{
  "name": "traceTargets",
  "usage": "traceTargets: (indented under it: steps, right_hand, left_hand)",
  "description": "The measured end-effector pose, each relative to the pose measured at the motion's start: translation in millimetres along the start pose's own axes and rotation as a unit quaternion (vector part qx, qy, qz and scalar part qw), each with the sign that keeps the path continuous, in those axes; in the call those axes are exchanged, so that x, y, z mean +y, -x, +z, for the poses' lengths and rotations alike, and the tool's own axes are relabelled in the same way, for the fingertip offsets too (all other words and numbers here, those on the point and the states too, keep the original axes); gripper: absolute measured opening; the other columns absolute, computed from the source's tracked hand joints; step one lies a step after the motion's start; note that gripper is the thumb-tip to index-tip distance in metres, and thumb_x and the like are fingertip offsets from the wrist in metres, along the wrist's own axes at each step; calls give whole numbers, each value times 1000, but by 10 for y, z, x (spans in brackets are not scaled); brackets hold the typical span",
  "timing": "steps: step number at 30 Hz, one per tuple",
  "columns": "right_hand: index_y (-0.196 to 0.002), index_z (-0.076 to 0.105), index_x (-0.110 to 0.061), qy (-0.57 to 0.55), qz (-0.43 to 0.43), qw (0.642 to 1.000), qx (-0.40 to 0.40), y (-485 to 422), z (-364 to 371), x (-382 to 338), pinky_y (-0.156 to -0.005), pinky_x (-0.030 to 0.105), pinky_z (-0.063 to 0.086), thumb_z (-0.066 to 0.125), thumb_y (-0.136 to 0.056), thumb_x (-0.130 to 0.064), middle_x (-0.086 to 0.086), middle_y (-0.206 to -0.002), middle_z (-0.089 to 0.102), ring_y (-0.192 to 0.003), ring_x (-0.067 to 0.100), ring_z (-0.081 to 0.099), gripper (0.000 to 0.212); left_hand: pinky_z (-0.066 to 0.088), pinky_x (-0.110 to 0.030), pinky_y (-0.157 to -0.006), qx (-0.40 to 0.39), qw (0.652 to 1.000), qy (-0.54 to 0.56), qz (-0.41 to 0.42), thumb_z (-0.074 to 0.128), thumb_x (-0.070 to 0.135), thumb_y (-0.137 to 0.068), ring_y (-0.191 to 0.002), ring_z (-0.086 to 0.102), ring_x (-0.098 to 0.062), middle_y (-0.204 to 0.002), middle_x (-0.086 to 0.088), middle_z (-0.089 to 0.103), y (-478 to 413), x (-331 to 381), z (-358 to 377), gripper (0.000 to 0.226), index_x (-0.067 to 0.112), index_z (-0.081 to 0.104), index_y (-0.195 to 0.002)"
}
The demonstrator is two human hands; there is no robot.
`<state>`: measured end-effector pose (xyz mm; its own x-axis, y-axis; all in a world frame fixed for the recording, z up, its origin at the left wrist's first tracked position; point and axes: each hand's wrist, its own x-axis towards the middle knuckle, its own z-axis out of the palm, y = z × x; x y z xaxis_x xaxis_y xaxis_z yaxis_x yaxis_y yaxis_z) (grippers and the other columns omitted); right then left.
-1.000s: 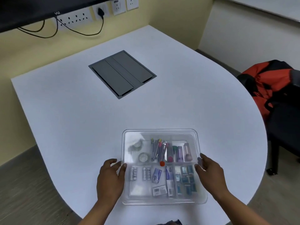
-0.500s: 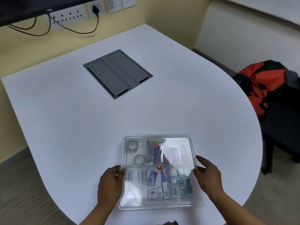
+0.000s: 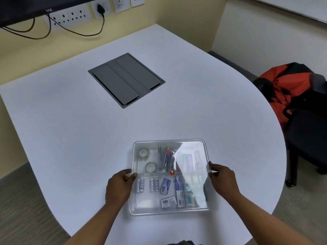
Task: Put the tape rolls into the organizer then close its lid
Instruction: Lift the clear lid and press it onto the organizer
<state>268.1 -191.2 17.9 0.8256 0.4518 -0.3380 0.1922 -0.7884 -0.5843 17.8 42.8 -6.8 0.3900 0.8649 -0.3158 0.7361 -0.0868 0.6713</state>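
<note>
Resting on the near edge of the white table (image 3: 70, 131), the clear organizer (image 3: 134, 206) sits between the person's two hands with its transparent lid (image 3: 192, 149) laid flat over the compartments. The left hand (image 3: 119, 187) presses against the organizer's left side, fingers curled around the edge and clamped on it; the right hand (image 3: 223, 179) pinches the right rim between thumb and fingertips. Through the lid, batteries (image 3: 147, 184) and small packets (image 3: 169, 201) show in the nearer compartments, while an orange bead (image 3: 171, 172) sits about the middle. In the far-left compartment lie the two tape rolls (image 3: 143, 153), one behind the other, slightly apart. Beside them, in the middle far compartment, stand clips and pens (image 3: 166, 159); glare washes out the far-right section. Farther across the table a grey cable hatch (image 3: 126, 80) is set flush in the surface. To the right, off the table, an orange and black backpack (image 3: 290, 87) rests on a dark chair (image 3: 311, 138). On the far wall, sockets (image 3: 70, 15) hold black cables.
</note>
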Motion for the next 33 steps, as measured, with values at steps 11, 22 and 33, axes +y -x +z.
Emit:
traceTargets:
  steps: [11,22,33]
  right_hand:
    - [-147,-25,-27,366,-85,896,-235,-49,-217,-113,-67,28,46,90,-53,-36,-16,-161,-2,-120,18,55,149]
    - [-145,-28,-18,401,-96,886,-211,17,-167,-169,-68,30,47,90,-57,-38,-10,-162,-10,-119,20,55,148]
    - [-146,-28,-17,384,-108,887,-235,-46,-216,-169,-84,35,51,92,-48,-47,-4,-162,11,-128,22,49,157]
  left_hand:
    - [6,-39,-118,-194,857,-421,224,53,85,-50,-147,-13,-21,-158,-8,-19,121,81,-204,136,13,-4,-150]
    - [-1,-35,-117,-185,870,-403,215,79,67,-40,-143,-22,-13,-154,-2,-31,118,-12,-172,152,16,-14,-148]
    - [-2,-35,-117,-192,883,-371,214,79,71,-37,-146,-13,-14,-157,0,-27,133,27,-226,154,17,-11,-150]
